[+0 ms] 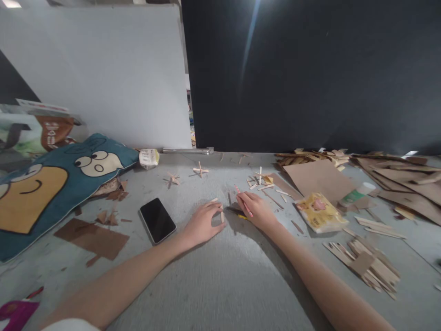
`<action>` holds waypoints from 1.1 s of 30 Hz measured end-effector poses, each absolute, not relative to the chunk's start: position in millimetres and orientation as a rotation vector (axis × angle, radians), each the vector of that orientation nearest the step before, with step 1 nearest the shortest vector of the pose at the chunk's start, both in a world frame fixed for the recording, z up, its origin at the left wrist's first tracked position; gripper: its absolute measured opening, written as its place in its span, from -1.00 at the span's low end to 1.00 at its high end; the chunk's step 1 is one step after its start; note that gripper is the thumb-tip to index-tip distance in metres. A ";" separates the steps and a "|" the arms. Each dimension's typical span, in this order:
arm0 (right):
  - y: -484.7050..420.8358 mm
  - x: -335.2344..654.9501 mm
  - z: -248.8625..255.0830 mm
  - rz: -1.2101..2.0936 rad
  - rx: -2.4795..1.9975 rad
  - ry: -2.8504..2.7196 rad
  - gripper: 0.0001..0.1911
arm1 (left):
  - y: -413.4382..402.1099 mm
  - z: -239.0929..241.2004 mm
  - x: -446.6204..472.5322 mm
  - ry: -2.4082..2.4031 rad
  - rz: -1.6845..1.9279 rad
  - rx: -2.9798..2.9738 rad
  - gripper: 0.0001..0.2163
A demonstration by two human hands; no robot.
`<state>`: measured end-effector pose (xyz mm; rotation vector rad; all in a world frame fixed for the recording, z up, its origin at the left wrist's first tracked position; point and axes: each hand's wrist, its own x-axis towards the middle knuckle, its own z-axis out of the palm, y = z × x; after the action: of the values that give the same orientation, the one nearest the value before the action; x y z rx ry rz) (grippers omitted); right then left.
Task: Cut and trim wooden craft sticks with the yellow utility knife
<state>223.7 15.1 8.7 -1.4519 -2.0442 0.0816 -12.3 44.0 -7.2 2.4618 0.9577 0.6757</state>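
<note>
My left hand (202, 222) rests on the grey table (220, 285) with its fingers curled around a small cardboard strip (222, 215), pinning it down. My right hand (257, 210) is closed on a pink pencil (242, 200), whose tip points down to the table just right of the strip. A yellow object (242, 216) lies under the right hand; I cannot make out what it is. The two hands are a few centimetres apart.
A black phone (157, 220) lies left of my left hand. A blue cartoon cushion (51, 184) fills the far left. Cardboard sheets (319, 179), a yellow packet (320, 212), a glue bottle (356, 193) and cut strips (365, 264) lie to the right. Small cardboard crosses (200, 170) stand behind.
</note>
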 end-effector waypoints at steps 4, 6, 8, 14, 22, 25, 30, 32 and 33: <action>-7.5 203.0 7.3 0.179 -1.412 -1.865 -0.65 | 45.0 -10.3 -13.2 1.031 0.666 2.384 -0.54; -22.5 191.8 2.6 0.389 -1.308 -1.881 -0.62 | 44.4 -10.4 -13.4 1.030 0.680 2.349 -0.54; -29.6 188.0 -1.8 0.549 -1.250 -1.888 -0.67 | 43.4 -9.8 -13.3 1.024 0.702 2.328 -0.54; -9.9 209.1 -4.9 0.476 -1.319 -1.764 -0.59 | 40.1 -6.1 -13.1 1.040 0.652 2.360 -0.48; -17.0 215.7 -6.8 0.771 -1.334 -1.662 -0.51 | 40.7 3.7 -14.4 0.967 0.468 2.443 -0.43; -18.9 216.8 -6.4 0.896 -1.256 -1.606 -0.57 | 33.2 6.4 -14.1 0.951 0.449 2.494 -0.46; -16.0 219.4 -5.7 0.921 -1.225 -1.672 -0.62 | 17.0 4.0 -12.3 0.956 0.552 2.552 -0.58; -14.9 221.1 -5.7 0.921 -1.200 -1.721 -0.64 | 16.5 3.6 -11.9 0.981 0.548 2.520 -0.53; -14.5 222.0 -5.8 0.937 -1.178 -1.732 -0.65 | 18.0 4.0 -11.9 0.981 0.534 2.501 -0.51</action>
<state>222.0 -14.5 -5.8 -1.1782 -1.7317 0.9368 -11.9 18.0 4.0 2.5015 0.9806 0.5343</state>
